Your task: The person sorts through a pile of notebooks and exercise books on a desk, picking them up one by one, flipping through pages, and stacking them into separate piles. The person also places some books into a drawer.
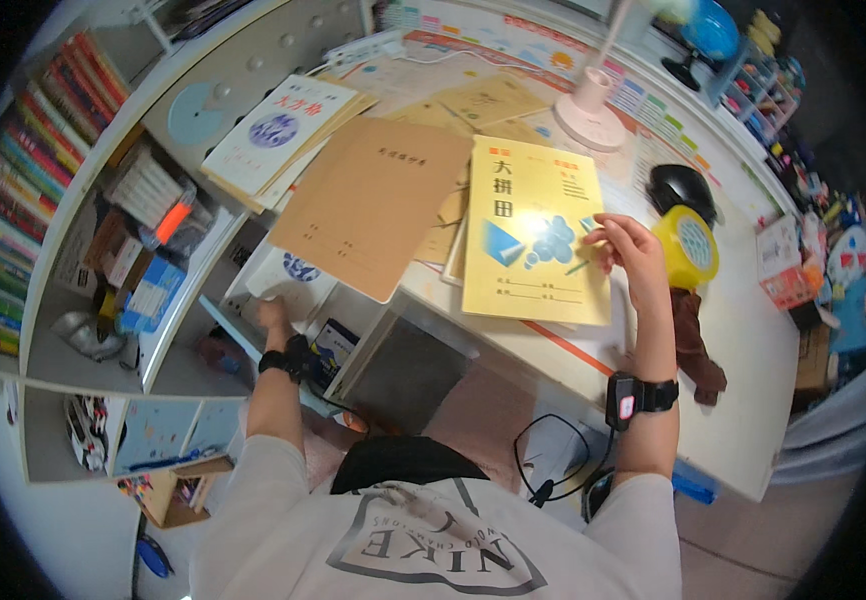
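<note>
My left hand (274,313) reaches into an open drawer (382,341) at the desk's left. It is at the lower edge of a white booklet (305,289) with a round blue pattern; whether the fingers grip it is unclear. Over that booklet's upper part lies a brown-covered exercise book (373,202), reaching past the desk edge. A dark blue box or booklet (334,352) also sits in the drawer. My right hand (622,244) hovers at or rests on the right edge of a yellow exercise book (512,259), fingers apart, holding nothing visible.
White and tan exercise books (275,139) are stacked at the back left. A pink lamp base (590,120), black rounded object (680,191), yellow tape roll (686,246) and brown cloth-like item (695,345) stand right. Bookshelves (50,135) line the left. A black cable (553,450) hangs below.
</note>
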Tool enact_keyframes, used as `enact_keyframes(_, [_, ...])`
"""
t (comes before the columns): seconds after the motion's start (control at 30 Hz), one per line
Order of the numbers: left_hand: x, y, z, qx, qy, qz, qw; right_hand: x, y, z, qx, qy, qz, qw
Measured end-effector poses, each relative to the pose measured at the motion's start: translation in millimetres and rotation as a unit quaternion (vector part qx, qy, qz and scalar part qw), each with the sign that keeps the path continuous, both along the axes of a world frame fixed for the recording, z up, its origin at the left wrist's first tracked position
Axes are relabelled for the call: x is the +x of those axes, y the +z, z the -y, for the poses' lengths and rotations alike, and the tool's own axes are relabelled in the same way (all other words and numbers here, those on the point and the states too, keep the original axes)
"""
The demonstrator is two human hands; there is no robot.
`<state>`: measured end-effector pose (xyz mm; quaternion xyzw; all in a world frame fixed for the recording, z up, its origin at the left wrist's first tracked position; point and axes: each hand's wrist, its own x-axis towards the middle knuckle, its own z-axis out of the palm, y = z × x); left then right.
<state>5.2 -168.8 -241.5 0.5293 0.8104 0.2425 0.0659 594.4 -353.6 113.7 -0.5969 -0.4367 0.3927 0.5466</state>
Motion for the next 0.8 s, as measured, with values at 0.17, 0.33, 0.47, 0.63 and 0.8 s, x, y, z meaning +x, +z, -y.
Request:
enact_keyframes(0.17, [63.6, 157.8, 51.8, 0.384, 0.000, 0.067, 0.921, 12.5, 1.0, 6.1, -0.063, -0.056, 0.310, 0.947])
enact_keyframes(0.33, [170.5, 303.3, 111.2, 0.428, -0.253, 0.090, 0.863, 20.0, -3.6, 7.2, -0.085, -0.108, 0.385, 0.913])
enact_keyframes(0.47, [245.5, 355.0, 145.9, 0.280, -0.593, -0.090, 0.750, 22.6, 1.0, 6.5, -0.141, -0.085, 0.343, 0.925])
enact_keyframes(0.63, [299.5, 355.2, 146.9, 0.250, -0.644, -0.136, 0.710, 27.4, 3.5, 6.6, -0.170, -0.064, 0.275, 0.944])
enact_keyframes(0.8, [314.6, 366.9, 110.5, 0.359, -0.594, -0.001, 0.720, 32.8, 3.5, 5.8, -0.175, 0.012, 0.108, 0.979])
